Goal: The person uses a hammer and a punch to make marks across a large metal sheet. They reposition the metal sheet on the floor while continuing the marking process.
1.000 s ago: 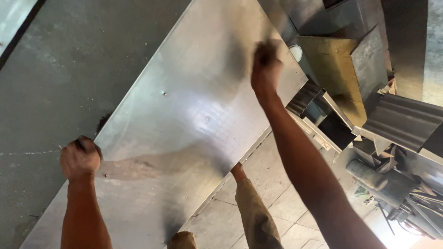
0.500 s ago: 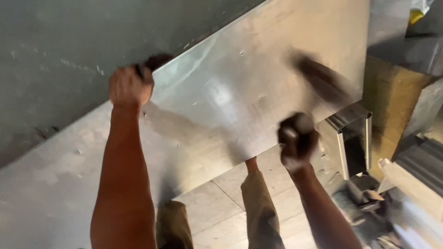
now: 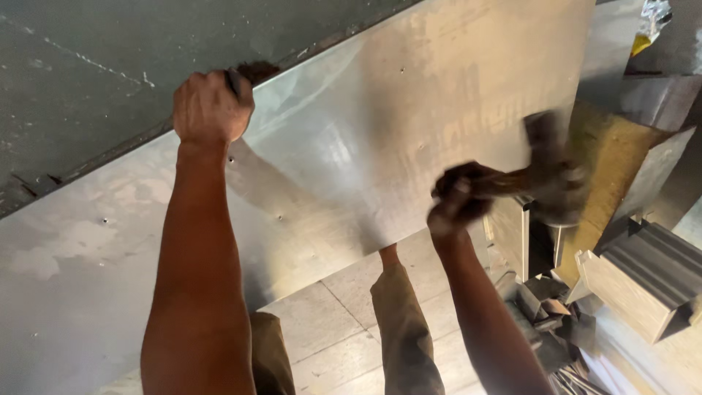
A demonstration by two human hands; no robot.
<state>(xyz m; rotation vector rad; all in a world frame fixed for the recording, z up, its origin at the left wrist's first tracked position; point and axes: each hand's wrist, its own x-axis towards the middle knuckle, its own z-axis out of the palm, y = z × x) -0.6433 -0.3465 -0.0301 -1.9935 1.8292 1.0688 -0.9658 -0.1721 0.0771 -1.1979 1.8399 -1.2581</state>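
A large shiny metal sheet lies slanted across the view, with small holes in it. My left hand is closed on the sheet's far edge, the arm stretched over the metal. At the sheet's near right edge, my right hand grips the handle of a hammer. The hammer's dark head is blurred by motion and sits just off the sheet's right end. My trouser legs show below the sheet.
A dark grey floor lies beyond the sheet, pale floor tiles under it. At the right stand a yellow-brown block, ribbed metal profiles and a box-shaped metal section, with small scraps below them.
My right hand has come back from the sheet's far right edge to its near edge, and the hammer is swinging. My left hand stays closed on the far edge; the view has shifted left.
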